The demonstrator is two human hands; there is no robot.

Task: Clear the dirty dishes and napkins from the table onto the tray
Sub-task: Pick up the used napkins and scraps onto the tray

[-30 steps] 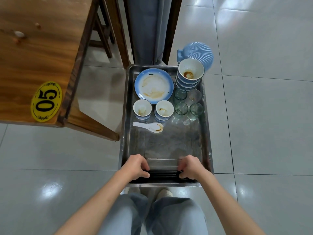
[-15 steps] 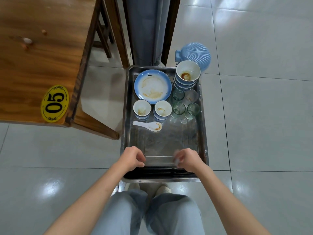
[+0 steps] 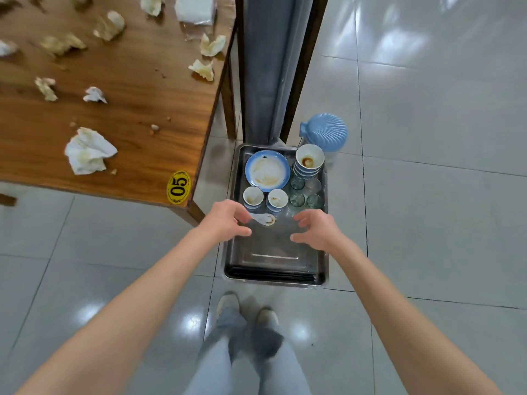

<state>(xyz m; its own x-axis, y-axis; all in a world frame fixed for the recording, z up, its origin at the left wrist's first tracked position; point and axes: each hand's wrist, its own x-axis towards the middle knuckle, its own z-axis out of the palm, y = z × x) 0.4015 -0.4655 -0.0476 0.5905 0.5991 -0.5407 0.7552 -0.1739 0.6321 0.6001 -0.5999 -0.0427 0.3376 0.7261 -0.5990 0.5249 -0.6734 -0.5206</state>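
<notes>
A steel tray [image 3: 273, 276] lies on the floor beside the wooden table [image 3: 137, 89]. It carries a blue-rimmed plate [image 3: 267, 170], stacked bowls [image 3: 309, 161], two small cups [image 3: 253, 197], a white spoon [image 3: 263, 218] and several green glasses [image 3: 297, 199]. My left hand [image 3: 225, 220] and right hand [image 3: 316, 229] hover above the tray's near half, fingers loosely curled, holding nothing. Several crumpled, stained napkins lie on the table, the largest napkin [image 3: 88, 151] near its front edge.
A yellow "05" sticker [image 3: 178, 187] marks the table corner. A blue shell-shaped container [image 3: 325, 131] stands behind the tray. A grey curtain between wooden posts [image 3: 271, 67] hangs beyond. My shoes [image 3: 228, 305] stand on grey floor tiles just before the tray.
Both hands let go of the tray's near rim and rose above it. My view pulled up and back, so the napkin-strewn tabletop came into sight.
</notes>
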